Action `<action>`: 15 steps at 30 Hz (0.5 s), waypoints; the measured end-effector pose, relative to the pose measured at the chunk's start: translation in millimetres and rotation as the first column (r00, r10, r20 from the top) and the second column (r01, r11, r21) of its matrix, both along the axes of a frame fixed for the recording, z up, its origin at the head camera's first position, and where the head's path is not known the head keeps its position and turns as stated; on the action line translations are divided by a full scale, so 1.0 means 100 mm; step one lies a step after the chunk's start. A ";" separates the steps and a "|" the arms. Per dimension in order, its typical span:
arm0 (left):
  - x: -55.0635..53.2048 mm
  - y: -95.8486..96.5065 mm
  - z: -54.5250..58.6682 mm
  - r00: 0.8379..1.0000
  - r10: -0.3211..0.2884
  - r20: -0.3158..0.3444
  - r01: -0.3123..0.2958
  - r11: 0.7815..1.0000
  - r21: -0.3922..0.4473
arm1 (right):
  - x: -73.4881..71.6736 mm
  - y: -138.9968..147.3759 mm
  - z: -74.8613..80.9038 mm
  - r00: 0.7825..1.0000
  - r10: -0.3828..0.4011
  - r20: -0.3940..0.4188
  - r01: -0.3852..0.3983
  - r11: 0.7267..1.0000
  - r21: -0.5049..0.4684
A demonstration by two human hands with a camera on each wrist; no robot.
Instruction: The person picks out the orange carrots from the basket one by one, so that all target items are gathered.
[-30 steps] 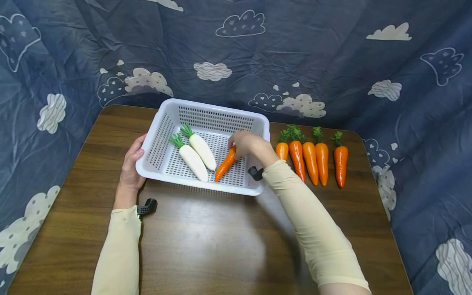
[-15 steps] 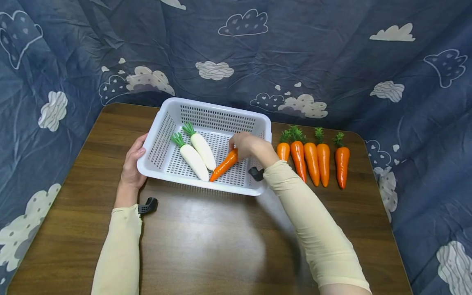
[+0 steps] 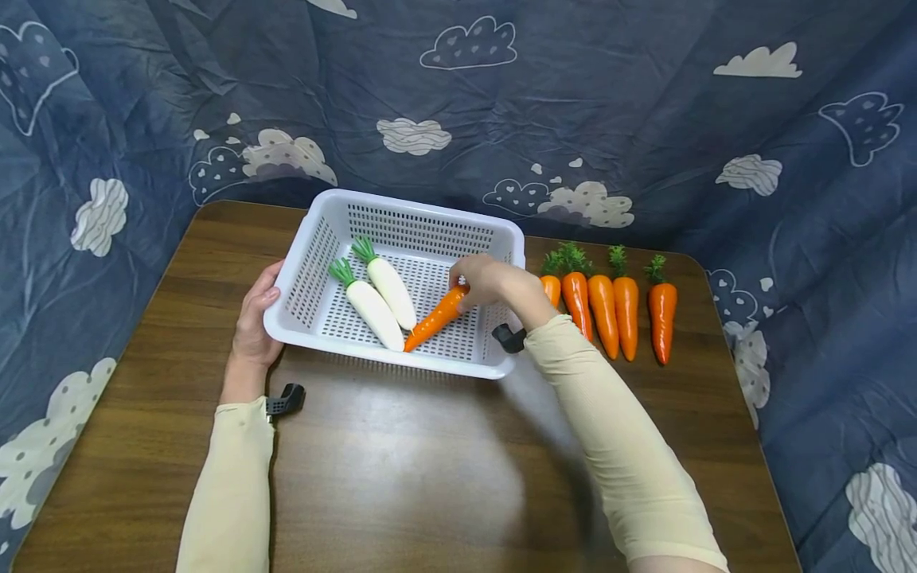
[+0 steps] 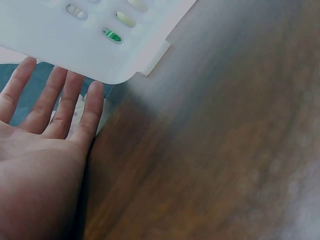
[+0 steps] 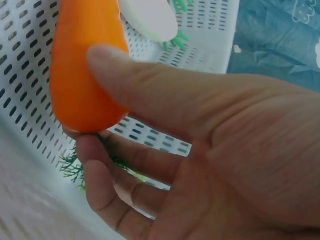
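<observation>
Inside a white perforated plastic basket (image 3: 401, 364), my right hand (image 3: 494, 286) holds a carrot (image 3: 435, 320) near its leafy end. In the right wrist view the thumb lies on top of the carrot (image 5: 87, 65) and the other fingers bend under it, beside its green leaves (image 5: 74, 167). The carrot's tip points toward the near left, close to the ends of two white radishes, one nearer (image 3: 374, 314) and one farther (image 3: 392, 288), both with green tops. My left hand (image 3: 254, 322) is at the basket's left side, its straight fingers touching the wall (image 4: 60, 40).
Several carrots (image 3: 603, 314) lie in a row on the brown wooden table (image 3: 401, 477), right of the basket; one (image 3: 550, 290) is partly hidden by my right arm. Another carrot (image 3: 662, 322) lies slightly apart. A blue cloud-patterned cloth (image 3: 458, 103) hangs behind the table.
The carrot's tip has swung left toward the radishes, so it lies more slanted. My right hand has shifted slightly right. The left hand and basket stay in place.
</observation>
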State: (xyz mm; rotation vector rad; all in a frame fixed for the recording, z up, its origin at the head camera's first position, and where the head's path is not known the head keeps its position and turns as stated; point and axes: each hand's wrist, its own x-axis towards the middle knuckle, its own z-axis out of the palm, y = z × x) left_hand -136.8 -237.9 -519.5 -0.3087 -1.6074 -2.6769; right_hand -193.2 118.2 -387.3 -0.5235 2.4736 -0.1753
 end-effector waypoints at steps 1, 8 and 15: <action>0.00 0.00 0.00 1.000 -0.002 -0.001 0.002 1.000 0.000 | 0.01 0.02 0.01 1.000 -0.008 0.001 0.008 1.000 -0.014; 0.00 0.02 0.01 1.000 -0.002 -0.002 0.002 1.000 -0.001 | 0.05 0.17 0.07 0.999 -0.036 -0.031 0.033 0.994 -0.105; 0.00 0.02 0.02 1.000 -0.012 -0.010 0.012 1.000 0.012 | 0.10 0.24 0.07 0.993 -0.088 -0.074 0.074 0.982 -0.172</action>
